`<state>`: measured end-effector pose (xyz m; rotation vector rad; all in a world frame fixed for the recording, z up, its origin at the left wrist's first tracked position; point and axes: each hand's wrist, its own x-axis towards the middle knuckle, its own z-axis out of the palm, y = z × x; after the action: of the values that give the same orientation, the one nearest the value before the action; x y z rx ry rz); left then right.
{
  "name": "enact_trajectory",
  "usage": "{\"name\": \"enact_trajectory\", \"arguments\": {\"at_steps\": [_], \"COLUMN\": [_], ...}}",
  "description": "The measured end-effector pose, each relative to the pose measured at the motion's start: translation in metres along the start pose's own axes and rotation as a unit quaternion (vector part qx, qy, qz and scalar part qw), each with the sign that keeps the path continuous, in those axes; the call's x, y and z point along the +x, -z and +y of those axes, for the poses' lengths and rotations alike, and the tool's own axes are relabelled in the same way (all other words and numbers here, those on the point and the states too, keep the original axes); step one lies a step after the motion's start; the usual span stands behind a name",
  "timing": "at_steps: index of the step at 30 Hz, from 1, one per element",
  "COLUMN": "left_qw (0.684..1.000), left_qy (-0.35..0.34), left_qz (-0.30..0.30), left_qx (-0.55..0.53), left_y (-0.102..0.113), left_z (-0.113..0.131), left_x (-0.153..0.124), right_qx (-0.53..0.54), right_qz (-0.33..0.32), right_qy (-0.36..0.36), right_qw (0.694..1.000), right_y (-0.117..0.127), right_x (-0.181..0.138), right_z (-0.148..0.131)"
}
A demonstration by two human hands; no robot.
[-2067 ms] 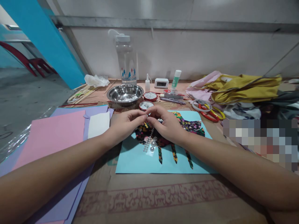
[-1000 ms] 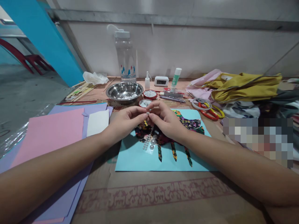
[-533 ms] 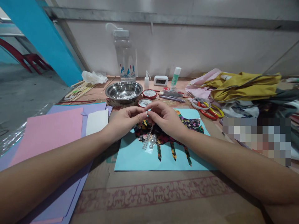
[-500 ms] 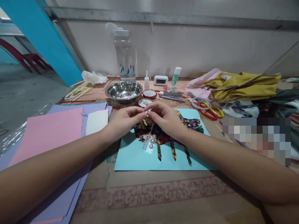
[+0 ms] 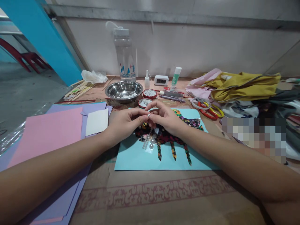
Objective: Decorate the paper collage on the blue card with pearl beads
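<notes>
My left hand (image 5: 124, 123) and my right hand (image 5: 166, 120) meet over the light blue paper (image 5: 133, 162), fingertips touching. A tiny shiny white pearl bead (image 5: 148, 115) shows between the pinched thumbs and forefingers of both hands. On the paper lies a cut-out of dark flowered fabric (image 5: 191, 122) with narrow strips (image 5: 173, 151) pointing down from it; my hands cover part of it. Just below my fingers, a clear sheet of stick-on pearls (image 5: 147, 144) rests over the cut-out's lower edge, with small pearls in rows and larger ones beside them.
Behind my hands stand a steel bowl (image 5: 111, 92), red-rimmed dishes (image 5: 150, 93), a water bottle (image 5: 125, 59), a small glue bottle (image 5: 147, 82), a digital clock (image 5: 161, 80) and a glue stick (image 5: 176, 77). Scissors (image 5: 207, 114) and cloth (image 5: 248, 86) lie right, coloured paper (image 5: 51, 134) left.
My joined fingertips have shifted slightly right and down, and the bead shows a little more clearly between them. The things on the table lie as before.
</notes>
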<state>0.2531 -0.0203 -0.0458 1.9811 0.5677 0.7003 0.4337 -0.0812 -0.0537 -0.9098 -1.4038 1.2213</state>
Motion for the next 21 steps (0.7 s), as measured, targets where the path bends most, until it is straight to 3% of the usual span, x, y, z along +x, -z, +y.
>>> {"name": "enact_trajectory", "arguments": {"at_steps": [6, 10, 14, 21], "left_qw": [0.983, 0.975, 0.973, 0.941], "left_qy": [-0.083, -0.132, -0.134, -0.189], "left_qz": [0.058, 0.056, 0.065, 0.115], "left_qx": [0.152, 0.172, 0.179, 0.257], "left_y": [0.0009, 0.0004, -0.0002, 0.0069], "left_z": [-0.0015, 0.0023, 0.005, 0.0023], "left_x": [-0.0018, -0.002, -0.0026, -0.0001], "right_qx": [0.062, 0.071, 0.064, 0.022], "right_qz": [-0.022, -0.02, -0.013, 0.059], "right_qy": [-0.017, -0.021, -0.016, 0.003], "right_qw": [0.998, 0.997, 0.998, 0.998], "right_y": [0.0004, -0.0002, -0.0001, -0.0005], "right_x": [-0.0006, -0.0004, 0.0007, 0.0016], "right_z": [0.0012, 0.0024, 0.004, 0.0]}}
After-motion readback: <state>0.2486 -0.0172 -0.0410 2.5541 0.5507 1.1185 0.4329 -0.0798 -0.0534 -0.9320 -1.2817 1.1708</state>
